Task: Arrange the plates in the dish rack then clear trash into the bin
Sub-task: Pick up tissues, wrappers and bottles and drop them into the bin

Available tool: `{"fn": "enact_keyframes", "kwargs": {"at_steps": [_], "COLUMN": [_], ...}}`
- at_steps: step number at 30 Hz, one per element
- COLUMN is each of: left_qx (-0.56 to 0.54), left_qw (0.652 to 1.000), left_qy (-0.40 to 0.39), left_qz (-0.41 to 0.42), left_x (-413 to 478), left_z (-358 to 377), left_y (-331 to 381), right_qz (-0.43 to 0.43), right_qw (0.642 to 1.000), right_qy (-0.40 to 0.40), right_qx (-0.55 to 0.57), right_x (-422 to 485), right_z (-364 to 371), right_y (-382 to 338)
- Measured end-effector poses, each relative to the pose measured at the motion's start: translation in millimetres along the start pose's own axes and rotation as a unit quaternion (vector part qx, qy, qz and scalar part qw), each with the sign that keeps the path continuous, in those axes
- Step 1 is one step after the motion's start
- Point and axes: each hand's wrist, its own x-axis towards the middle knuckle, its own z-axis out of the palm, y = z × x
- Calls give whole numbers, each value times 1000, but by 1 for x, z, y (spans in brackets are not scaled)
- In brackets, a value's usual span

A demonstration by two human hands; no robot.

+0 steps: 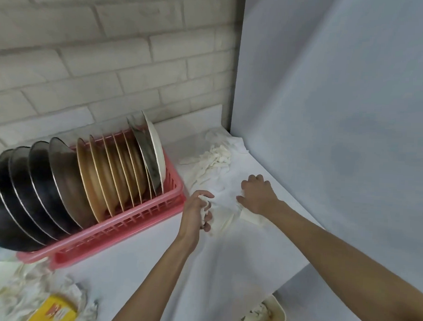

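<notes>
Plates (pixel 103 180) stand on edge, filling the pink rack (pixel 130 229); that half looks done. Trash is next.

Your left grip (pixel 197 214) is closed round a crumpled wad (pixel 207 210) of white paper, thumb on top, likely to keep it compact. Your right grip (pixel 258 195) curls knuckles-up onto a paper sheet (pixel 227 217) on the worktop (pixel 140 266), seemingly bunching it toward the wad.

More scraps (pixel 215 158) lie beyond, near the wall. The bin (pixel 280 311) sits below the worktop edge, partly full.

Yellow packet (pixel 53 311) at lower left: red print, too blurred to read.
</notes>
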Motion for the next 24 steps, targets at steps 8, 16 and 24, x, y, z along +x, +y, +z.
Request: {"fn": "enact_keyframes", "kwargs": {"at_steps": [8, 16, 24], "left_qx": [48, 55, 82], "left_qw": [999, 998, 996], "left_qy": [13, 28, 18], "left_qz": [7, -2, 3], "left_x": [-1, 2, -2], "left_z": [-9, -10, -5], "left_y": [-13, -15, -19], "right_qz": [49, 38, 78], "right_qw": [982, 989, 975], "right_qy": [-100, -80, -128], "right_qx": [-149, -120, -167], "right_x": [28, 24, 23], "right_z": [9, 6, 14], "right_y": [-24, -19, -17]}}
